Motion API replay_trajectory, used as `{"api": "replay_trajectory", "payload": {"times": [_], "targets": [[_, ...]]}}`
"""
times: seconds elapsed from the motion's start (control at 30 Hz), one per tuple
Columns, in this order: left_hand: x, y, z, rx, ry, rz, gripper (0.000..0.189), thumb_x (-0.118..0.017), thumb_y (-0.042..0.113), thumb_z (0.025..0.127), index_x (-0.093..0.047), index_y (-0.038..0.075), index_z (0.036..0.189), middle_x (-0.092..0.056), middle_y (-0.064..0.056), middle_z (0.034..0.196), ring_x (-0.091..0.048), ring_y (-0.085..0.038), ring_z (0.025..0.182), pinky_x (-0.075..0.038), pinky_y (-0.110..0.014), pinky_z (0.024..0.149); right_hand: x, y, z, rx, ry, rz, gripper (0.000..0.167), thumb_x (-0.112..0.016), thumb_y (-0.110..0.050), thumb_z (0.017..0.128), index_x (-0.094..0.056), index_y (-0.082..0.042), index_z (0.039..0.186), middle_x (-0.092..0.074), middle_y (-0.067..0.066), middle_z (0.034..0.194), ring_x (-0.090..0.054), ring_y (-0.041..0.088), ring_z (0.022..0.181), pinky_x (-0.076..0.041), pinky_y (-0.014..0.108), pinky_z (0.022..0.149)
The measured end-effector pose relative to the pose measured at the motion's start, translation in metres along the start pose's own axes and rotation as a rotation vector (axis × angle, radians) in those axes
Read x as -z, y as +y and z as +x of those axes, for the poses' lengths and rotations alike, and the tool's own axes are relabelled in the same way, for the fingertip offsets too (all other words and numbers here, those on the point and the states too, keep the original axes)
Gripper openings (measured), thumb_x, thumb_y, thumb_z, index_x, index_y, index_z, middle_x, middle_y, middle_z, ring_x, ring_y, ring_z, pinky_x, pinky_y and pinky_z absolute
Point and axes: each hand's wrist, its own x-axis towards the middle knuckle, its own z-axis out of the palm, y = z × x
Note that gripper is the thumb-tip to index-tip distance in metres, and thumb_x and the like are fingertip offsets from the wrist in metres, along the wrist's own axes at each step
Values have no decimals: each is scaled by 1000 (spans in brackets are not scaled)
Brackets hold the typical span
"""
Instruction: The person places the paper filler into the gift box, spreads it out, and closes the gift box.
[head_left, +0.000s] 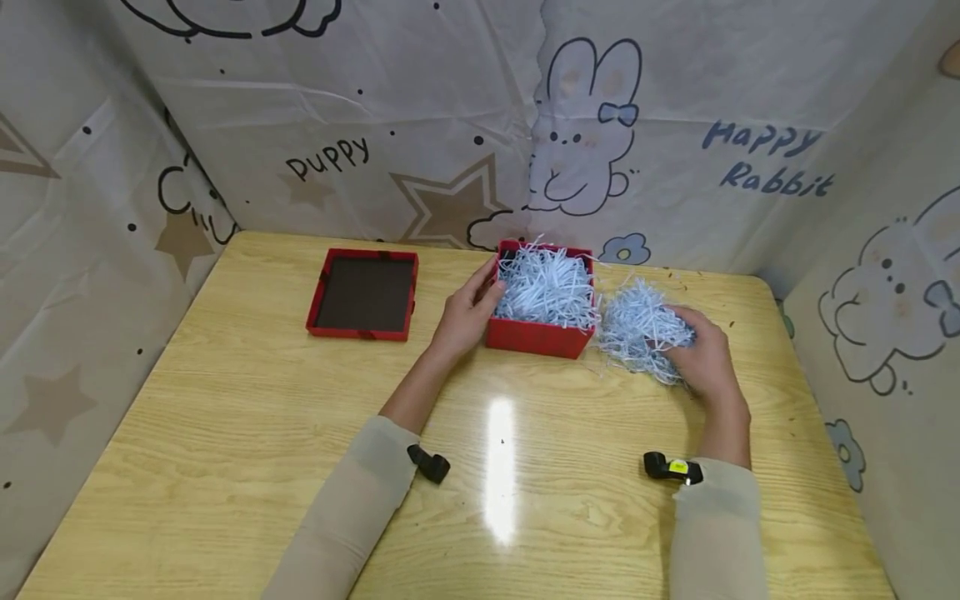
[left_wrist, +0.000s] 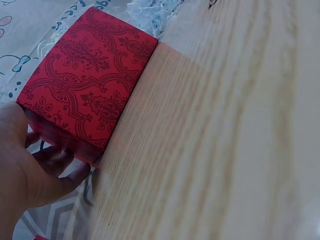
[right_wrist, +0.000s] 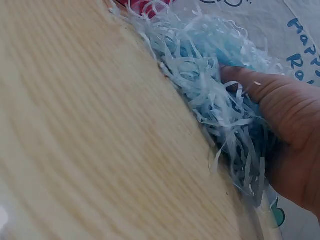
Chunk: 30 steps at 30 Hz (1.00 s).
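Note:
A red gift box (head_left: 538,336) stands at the back of the table, filled with pale blue shredded paper (head_left: 547,287). My left hand (head_left: 467,315) holds its left wall, thumb up at the rim and fingers along the outside. Dark ornate patterning covers the red box (left_wrist: 92,70) in the left wrist view. Right of the box, my right hand (head_left: 703,350) grips a loose heap of shredded paper (head_left: 637,325). In the right wrist view, the thumb presses into the shredded paper (right_wrist: 200,75), while the other fingers are mostly hidden behind it.
A red box lid (head_left: 362,293) with a dark inside lies upturned left of the box. Printed cloth (head_left: 442,108) rises behind the wooden table (head_left: 225,467) and along both sides. Small paper scraps lie near the back right edge.

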Motion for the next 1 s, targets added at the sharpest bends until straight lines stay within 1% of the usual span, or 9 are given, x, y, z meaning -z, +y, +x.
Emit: {"api": "replay_trajectory", "payload": {"times": [0.07, 0.17, 0.37, 0.43, 0.57, 0.63, 0.73, 0.87, 1.0], "targets": [[0, 0, 0, -1, -1, 2, 60, -53, 55, 108, -37, 41, 164, -39, 5, 169, -44, -21, 151, -39, -42, 122, 1, -4, -1, -36, 40, 20, 65, -67, 16, 90, -54, 0, 152, -47, 28, 158, -37, 51, 149, -30, 67, 120], [0, -1, 0, -1, -1, -1, 60, -53, 55, 108, -38, 41, 164, -40, 4, 168, -44, -22, 151, -38, -43, 122, 5, -11, -2, -78, 95, 52, 63, -69, 14, 92, -56, -3, 151, -52, 25, 155, -44, 46, 146, -35, 65, 119], [1, -1, 0, -15, -2, 1, 61, -53, 54, 108, -38, 38, 165, -41, 3, 168, -45, -22, 151, -38, -42, 122, 17, -26, -3, -76, 192, 49, 55, -73, 5, 94, -60, -3, 147, -60, 22, 148, -52, 40, 139, -40, 58, 117], [1, -1, 1, -22, -2, 1, 61, -53, 53, 108, -38, 36, 165, -41, 3, 168, -45, -22, 150, -38, -41, 122, 19, -29, -4, -66, 214, 49, 54, -75, 3, 94, -61, -4, 146, -61, 21, 146, -53, 36, 137, -42, 52, 115], [0, -1, 1, -23, -1, 0, 60, -53, 52, 109, -39, 36, 165, -42, 4, 167, -45, -22, 150, -38, -40, 122, 22, -35, -5, -35, 247, 65, 55, -81, 1, 90, -65, -5, 142, -65, 18, 140, -57, 26, 129, -45, 34, 107], [0, -1, 0, -15, -2, 1, 60, -53, 53, 108, -38, 37, 165, -41, 3, 168, -45, -22, 151, -38, -41, 122, 23, -38, -5, -16, 253, 60, 55, -82, 1, 89, -66, -5, 141, -66, 17, 138, -57, 24, 127, -45, 29, 103], [0, -1, -1, -2, -4, 3, 60, -53, 56, 108, -37, 41, 164, -40, 3, 168, -44, -22, 151, -38, -42, 122, 24, -45, -7, 0, 254, 49, 55, -82, 1, 90, -66, -6, 142, -66, 16, 138, -58, 25, 127, -46, 30, 104], [0, -1, 0, -2, -4, -1, 61, -53, 56, 107, -37, 41, 164, -39, 4, 169, -43, -22, 152, -38, -42, 122, 26, -57, -9, 7, 246, 56, 54, -81, -3, 92, -65, -8, 143, -65, 14, 140, -57, 26, 129, -47, 38, 107], [0, 0, 0, -6, -2, -9, 61, -54, 55, 108, -37, 40, 165, -40, 5, 168, -43, -21, 152, -37, -41, 123, 25, -68, -9, 17, 242, 76, 52, -82, -8, 93, -66, -8, 143, -66, 10, 139, -58, 20, 128, -48, 35, 108]]}}
